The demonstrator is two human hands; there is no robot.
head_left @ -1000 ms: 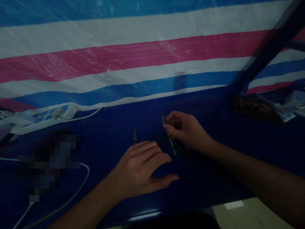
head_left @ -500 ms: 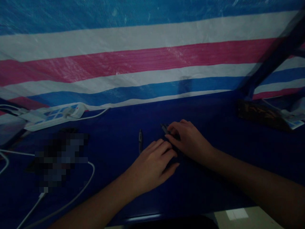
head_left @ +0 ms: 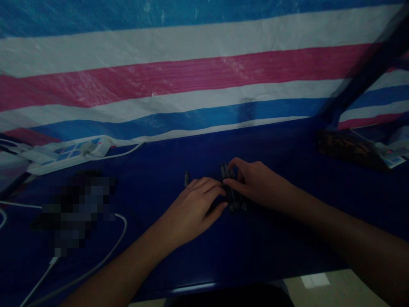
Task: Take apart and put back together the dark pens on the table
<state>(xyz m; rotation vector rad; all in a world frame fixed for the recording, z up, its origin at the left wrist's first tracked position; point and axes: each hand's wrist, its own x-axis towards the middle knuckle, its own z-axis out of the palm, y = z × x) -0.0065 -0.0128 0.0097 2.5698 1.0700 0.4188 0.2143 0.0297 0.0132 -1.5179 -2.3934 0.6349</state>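
Several dark pens (head_left: 232, 197) lie side by side on the blue table, partly under my fingers. My right hand (head_left: 255, 181) is at their upper right, thumb and index finger curled round the pens' upper part. From the left, my left hand (head_left: 200, 209) rests beside the same pens, palm down, its fingers bent and its thumb apart from them; its fingertips come near the pens' left side. One separate dark pen (head_left: 187, 178) lies just beyond my left hand, its lower part hidden by the hand.
On the left are a white power strip (head_left: 72, 154) with plugs, a blurred dark object (head_left: 78, 209) and a white cable (head_left: 123, 238). A dark patterned item (head_left: 351, 149) lies at the right. Striped sheeting (head_left: 191, 76) hangs behind the table (head_left: 255, 251).
My left hand has shifted a little left, and more of the pens shows between the hands. The pens by my right hand now stand more upright in view, side by side.
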